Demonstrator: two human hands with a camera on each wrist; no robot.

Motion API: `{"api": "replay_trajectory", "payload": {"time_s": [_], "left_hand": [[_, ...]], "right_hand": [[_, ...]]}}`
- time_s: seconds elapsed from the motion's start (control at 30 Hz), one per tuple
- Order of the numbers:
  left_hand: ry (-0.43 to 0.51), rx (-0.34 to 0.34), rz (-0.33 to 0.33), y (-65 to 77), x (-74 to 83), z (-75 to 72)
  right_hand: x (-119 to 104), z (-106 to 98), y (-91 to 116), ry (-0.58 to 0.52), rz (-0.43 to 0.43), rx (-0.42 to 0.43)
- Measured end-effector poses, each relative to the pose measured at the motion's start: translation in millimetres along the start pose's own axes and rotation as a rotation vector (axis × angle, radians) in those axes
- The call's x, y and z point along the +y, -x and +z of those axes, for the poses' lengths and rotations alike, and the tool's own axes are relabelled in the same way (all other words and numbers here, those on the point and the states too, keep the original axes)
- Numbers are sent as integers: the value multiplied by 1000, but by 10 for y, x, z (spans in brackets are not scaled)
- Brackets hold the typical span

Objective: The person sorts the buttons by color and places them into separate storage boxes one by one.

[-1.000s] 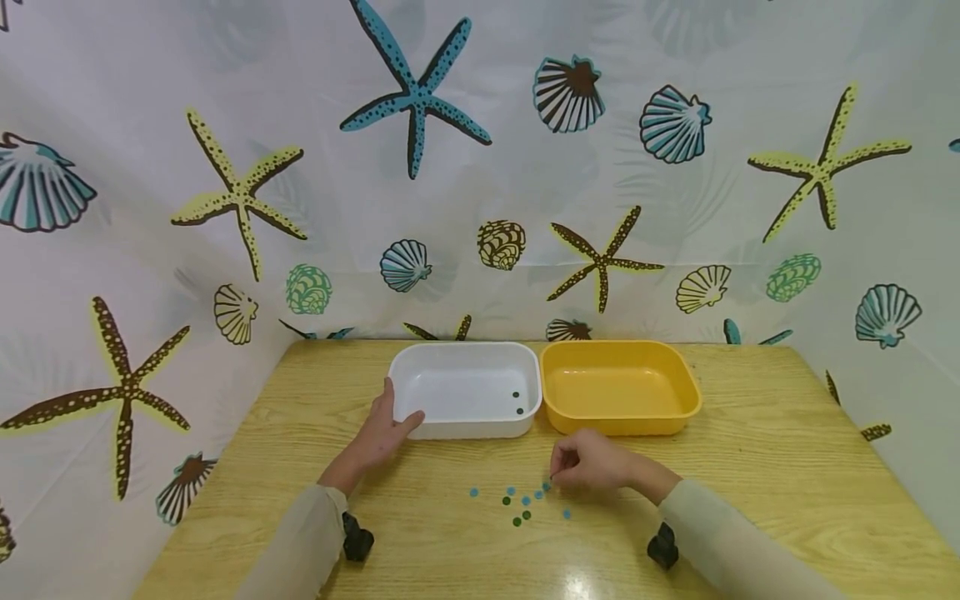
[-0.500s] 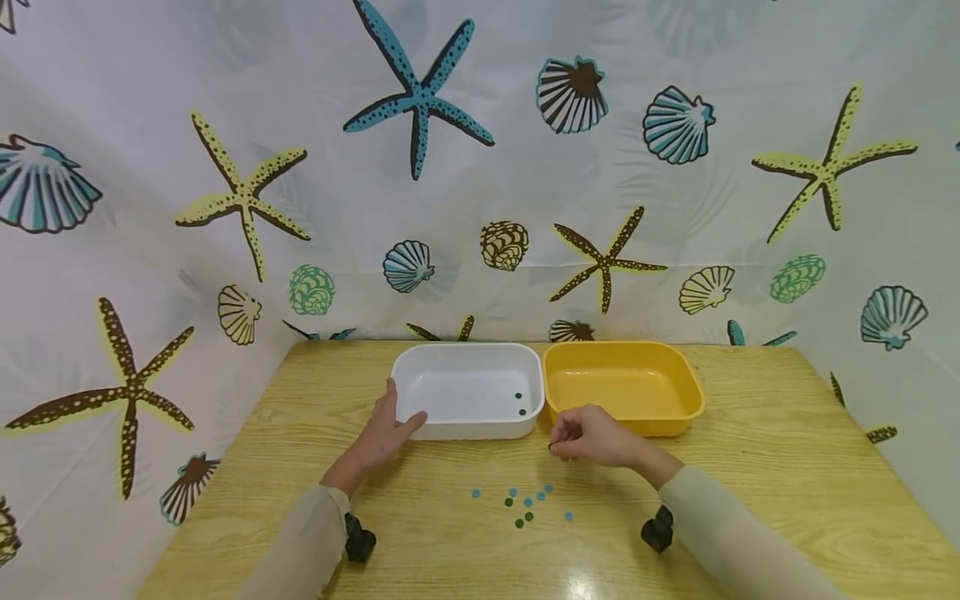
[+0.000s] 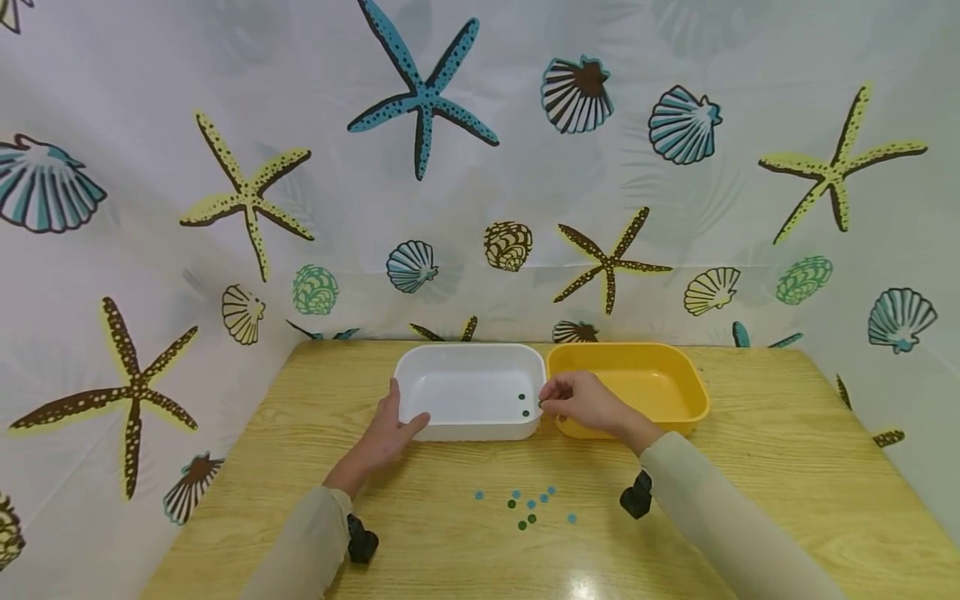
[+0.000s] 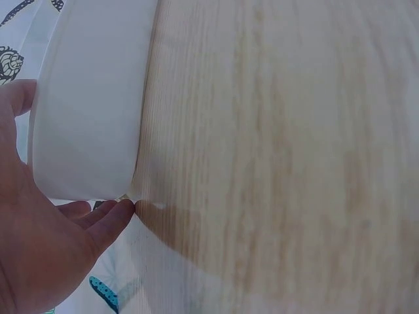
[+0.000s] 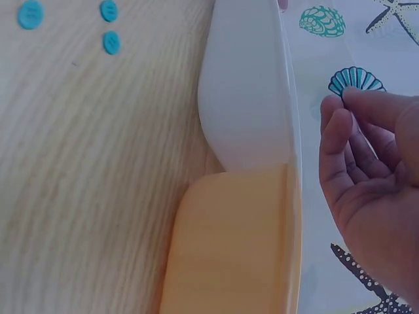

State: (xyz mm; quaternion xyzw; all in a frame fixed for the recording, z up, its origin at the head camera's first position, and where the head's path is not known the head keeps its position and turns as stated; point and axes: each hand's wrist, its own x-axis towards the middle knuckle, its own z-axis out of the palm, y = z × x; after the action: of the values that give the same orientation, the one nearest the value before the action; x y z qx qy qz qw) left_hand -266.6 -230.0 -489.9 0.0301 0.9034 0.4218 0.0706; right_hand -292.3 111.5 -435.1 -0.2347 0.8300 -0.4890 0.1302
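My left hand [image 3: 382,429] holds the left end of a white plastic tray [image 3: 468,432]. Its thumb lies at the near side and its fingers at the end wall, as the left wrist view [image 4: 55,242] also shows. Over the right rim of that tray, where it meets a yellow tray [image 3: 637,427], hovers my right hand [image 3: 581,400]. Thumb and fingertips pinch a small dark green button [image 3: 541,404], mostly hidden by the fingers. Inside the white tray, near its right end, lie two green buttons [image 3: 526,413].
On the table [image 3: 420,533] in front of the trays lie several blue buttons [image 3: 532,504] and three green buttons [image 3: 522,526]. A white cloth [image 3: 450,208] printed with starfish and shells hangs behind and at both sides.
My right hand has lifted away from the loose buttons and moved forward to the white tray's right rim, carrying the green button. The left hand has stayed on the tray.
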Motion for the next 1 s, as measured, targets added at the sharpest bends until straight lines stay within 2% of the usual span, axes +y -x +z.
{"api": "replay_trajectory", "payload": {"time_s": [0.43,0.8,1.0], "left_hand": [[-12,15,25,-14,-32,-2],[-1,8,25,-24,-67,15],[3,10,20,-15,-58,12]], "right_hand": [[-45,-58,-326,16,74,64],[7,-15,-487,26,152,84],[16,4,-562,31,167,108]]}}
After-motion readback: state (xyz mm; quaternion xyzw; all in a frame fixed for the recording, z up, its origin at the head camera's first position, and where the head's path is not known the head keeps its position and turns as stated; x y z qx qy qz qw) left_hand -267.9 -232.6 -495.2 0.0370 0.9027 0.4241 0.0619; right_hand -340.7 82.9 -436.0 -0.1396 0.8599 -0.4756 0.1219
